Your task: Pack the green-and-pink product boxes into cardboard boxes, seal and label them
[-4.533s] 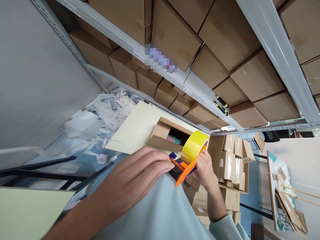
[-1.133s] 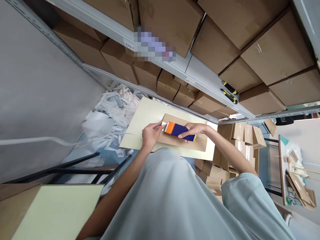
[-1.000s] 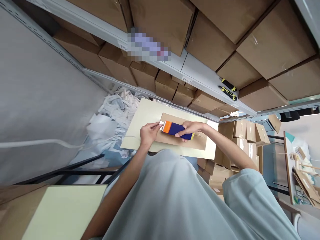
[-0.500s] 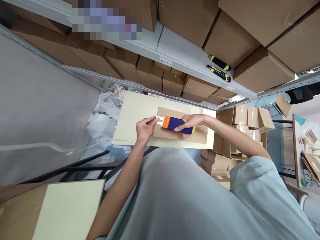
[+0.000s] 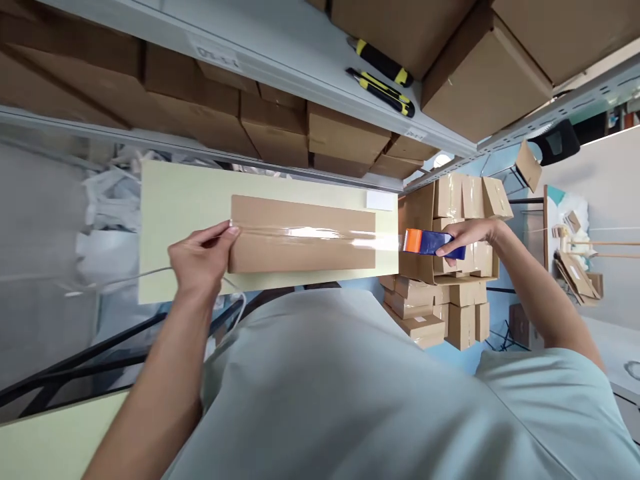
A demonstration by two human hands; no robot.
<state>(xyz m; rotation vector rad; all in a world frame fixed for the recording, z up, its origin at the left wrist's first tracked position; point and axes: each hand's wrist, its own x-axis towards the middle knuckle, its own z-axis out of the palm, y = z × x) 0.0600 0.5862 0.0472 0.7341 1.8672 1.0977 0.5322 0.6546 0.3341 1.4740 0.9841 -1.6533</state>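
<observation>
A long, flat cardboard box lies on the pale yellow tabletop. Clear packing tape runs lengthwise along its top and stretches past the right end. At the box's left edge, my left hand pinches the tape end against the cardboard, thumb on top. My right hand grips a blue tape dispenser with an orange front, held beyond the table's right edge. The tape spans taut between the box and the dispenser.
Two yellow-black utility knives lie on the grey shelf above. More cardboard boxes line the shelf below, and a stack of boxes stands at the right. A white label rests at the table's back right. A white cable passes the left hand.
My right hand has drawn the dispenser far right, pulling out a long strip of tape over the box. My left hand now holds the tape end at the box's left edge. The view has shifted.
</observation>
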